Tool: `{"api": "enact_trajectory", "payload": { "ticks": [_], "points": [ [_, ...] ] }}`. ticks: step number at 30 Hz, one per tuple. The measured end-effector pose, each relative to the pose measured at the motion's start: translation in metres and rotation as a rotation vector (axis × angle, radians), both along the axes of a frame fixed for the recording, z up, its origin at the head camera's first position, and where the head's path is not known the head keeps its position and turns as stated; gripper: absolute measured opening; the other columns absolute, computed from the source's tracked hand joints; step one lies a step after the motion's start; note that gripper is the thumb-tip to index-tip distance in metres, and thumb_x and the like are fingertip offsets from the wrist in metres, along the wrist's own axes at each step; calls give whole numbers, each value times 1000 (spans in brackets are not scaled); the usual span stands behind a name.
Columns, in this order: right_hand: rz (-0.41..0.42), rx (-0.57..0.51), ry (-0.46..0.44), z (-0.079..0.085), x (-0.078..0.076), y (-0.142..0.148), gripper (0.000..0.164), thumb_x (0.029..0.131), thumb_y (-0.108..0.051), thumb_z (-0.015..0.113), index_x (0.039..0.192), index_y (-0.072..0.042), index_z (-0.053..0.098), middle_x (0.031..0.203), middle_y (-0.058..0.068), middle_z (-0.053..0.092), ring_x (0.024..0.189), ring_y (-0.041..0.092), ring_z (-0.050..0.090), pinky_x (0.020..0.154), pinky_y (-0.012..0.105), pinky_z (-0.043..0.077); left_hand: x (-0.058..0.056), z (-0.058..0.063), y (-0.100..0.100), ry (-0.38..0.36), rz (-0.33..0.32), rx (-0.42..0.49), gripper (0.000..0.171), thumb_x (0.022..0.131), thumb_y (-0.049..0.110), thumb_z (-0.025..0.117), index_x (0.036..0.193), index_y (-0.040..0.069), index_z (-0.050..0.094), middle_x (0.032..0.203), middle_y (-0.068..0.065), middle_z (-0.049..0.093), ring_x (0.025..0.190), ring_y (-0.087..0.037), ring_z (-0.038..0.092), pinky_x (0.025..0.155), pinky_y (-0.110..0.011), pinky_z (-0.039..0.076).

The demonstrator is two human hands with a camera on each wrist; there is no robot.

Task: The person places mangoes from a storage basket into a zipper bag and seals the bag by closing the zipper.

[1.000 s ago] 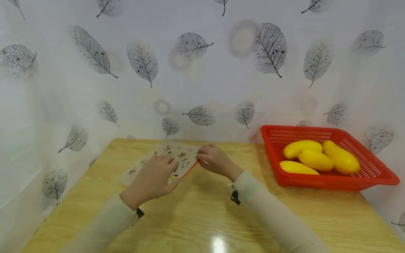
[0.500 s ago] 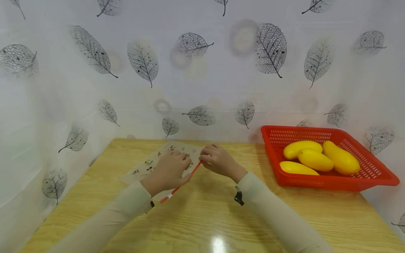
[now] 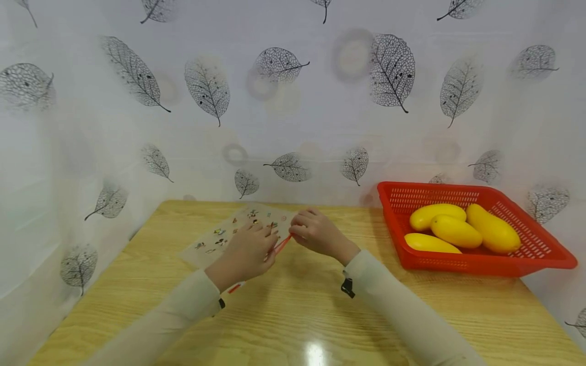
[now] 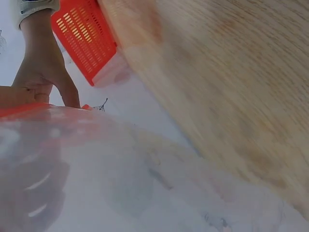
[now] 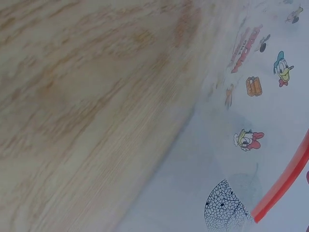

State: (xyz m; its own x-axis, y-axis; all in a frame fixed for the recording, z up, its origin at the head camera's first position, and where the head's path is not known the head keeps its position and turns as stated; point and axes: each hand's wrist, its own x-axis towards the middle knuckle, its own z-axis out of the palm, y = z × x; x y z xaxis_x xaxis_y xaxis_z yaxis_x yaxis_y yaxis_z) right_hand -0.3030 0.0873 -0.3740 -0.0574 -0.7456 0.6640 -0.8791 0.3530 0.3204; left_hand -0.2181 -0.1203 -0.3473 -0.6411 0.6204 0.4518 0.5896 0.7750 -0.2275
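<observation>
A translucent plastic pouch (image 3: 194, 254) printed with small cartoon figures is held up over the table, slanted, with a red strip (image 3: 283, 244) along its near edge. My left hand (image 3: 247, 254) pinches that strip partway along, its fingers spread over the printed side and its thumb on the near side. At the strip's upper right end, the curled fingers of my right hand (image 3: 318, 231) pinch it. The strip's lower end shows below my left wrist. In the right wrist view, the red strip (image 5: 282, 186) crosses the right side beside the cartoon prints.
On the right of the wooden table (image 3: 293, 315) stands a red perforated basket (image 3: 398, 244) with several smooth yellow oblong fruits (image 3: 457, 231) in it. A pale curtain (image 3: 293, 117) with leaf prints hangs behind the table and along its sides.
My left hand has slid right and up along the red strip, closer to my right hand, which has shifted slightly right. The strip's lower end has come into view.
</observation>
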Motion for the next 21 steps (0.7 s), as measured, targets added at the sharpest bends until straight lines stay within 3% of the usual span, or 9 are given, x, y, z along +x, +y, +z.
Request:
{"api": "enact_trajectory", "payload": {
  "ticks": [5, 9, 16, 21],
  "points": [
    [26, -38, 22, -1, 1, 2, 21, 69, -9, 79, 87, -9, 70, 86, 3, 68, 82, 18, 65, 78, 33, 52, 2, -3, 1, 26, 28, 60, 10, 76, 22, 65, 77, 14, 61, 77, -1, 64, 72, -19, 59, 72, -37, 48],
    [59, -72, 20, 1, 3, 4, 28, 68, -8, 80, 94, -8, 69, 92, 5, 68, 86, 19, 65, 79, 33, 53, 3, -4, 0, 65, 61, 84, 11, 76, 22, 65, 81, 12, 65, 78, -2, 65, 74, -21, 60, 72, -38, 48],
    [92, -56, 91, 2, 9, 7, 24, 67, -10, 81, 87, -9, 68, 90, 4, 69, 83, 18, 66, 74, 32, 53, 6, -2, 1, 99, 88, 119, 11, 76, 20, 64, 82, 11, 66, 78, -2, 65, 73, -20, 59, 72, -38, 48],
    [116, -14, 85, 2, 13, 9, 20, 69, -8, 79, 86, -10, 70, 88, 2, 70, 82, 16, 66, 75, 32, 53, 5, 1, 1, 166, 86, 143, 14, 74, 18, 63, 84, 8, 67, 77, -4, 64, 73, -22, 59, 69, -37, 47]
  ]
}}
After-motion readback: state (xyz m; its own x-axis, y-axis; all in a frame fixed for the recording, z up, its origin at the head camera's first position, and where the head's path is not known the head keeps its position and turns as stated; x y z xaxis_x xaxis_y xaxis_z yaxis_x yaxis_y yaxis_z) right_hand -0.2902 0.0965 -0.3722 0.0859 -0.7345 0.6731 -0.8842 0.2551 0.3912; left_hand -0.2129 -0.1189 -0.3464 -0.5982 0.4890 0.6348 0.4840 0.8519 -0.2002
